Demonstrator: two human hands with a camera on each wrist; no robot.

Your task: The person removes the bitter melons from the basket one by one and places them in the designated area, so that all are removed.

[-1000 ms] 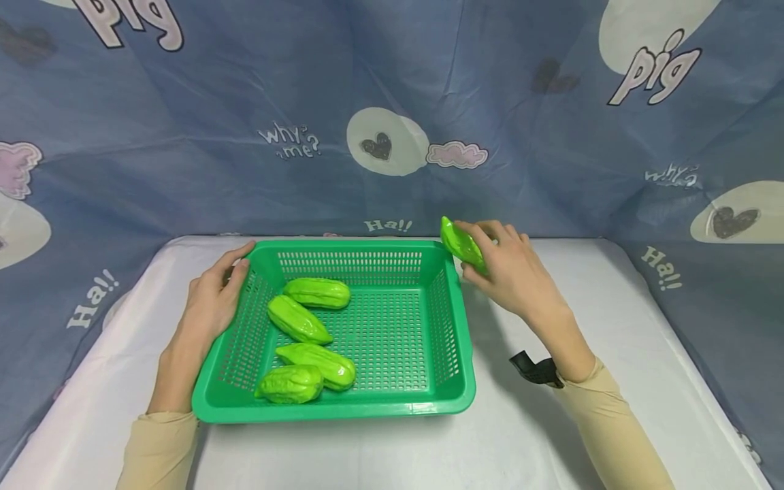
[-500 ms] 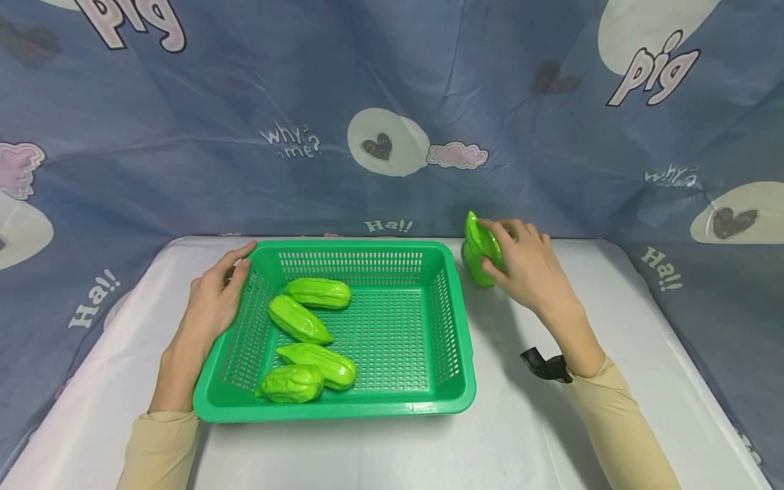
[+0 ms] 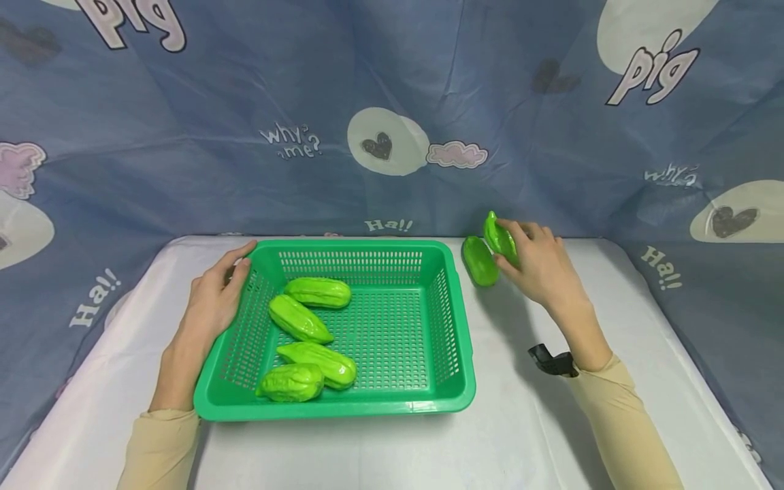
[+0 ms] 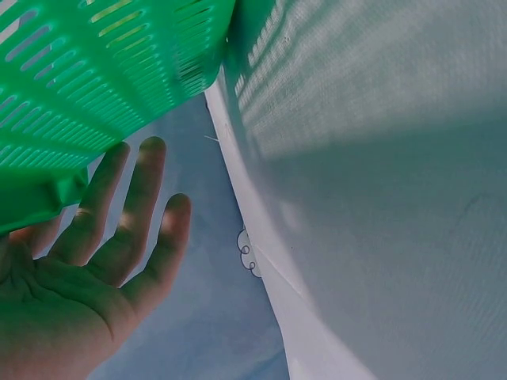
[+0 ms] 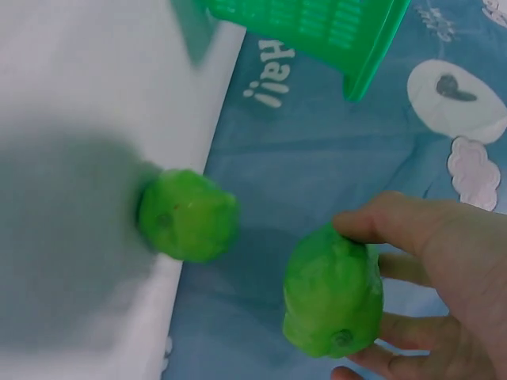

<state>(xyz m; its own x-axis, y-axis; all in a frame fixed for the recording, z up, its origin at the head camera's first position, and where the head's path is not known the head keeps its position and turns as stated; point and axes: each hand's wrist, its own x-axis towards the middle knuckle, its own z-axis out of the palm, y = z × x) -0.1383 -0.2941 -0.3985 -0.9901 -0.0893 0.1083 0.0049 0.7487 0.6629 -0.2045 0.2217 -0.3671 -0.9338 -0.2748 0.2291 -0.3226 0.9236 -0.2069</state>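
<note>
In the head view's right half, the right hand (image 3: 544, 268) pinches a glossy green gourd (image 3: 499, 239), presumably light, stiff, slippery and best held mid-body, while the left hand (image 3: 211, 305), fingers extended, touches the basket (image 3: 343, 411).

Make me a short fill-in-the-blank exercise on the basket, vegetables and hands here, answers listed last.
Inside the green rectangular plastic basket lie ____ glossy, ridged, light-green vegetables.
The person's ____ hand touches the basket's rim; the other hand holds a shiny, pointed green vegetable.
In the head view, another oblong green vegetable lies on the white cloth, to the ____ of the basket.

Answers: four; left; right.
</note>
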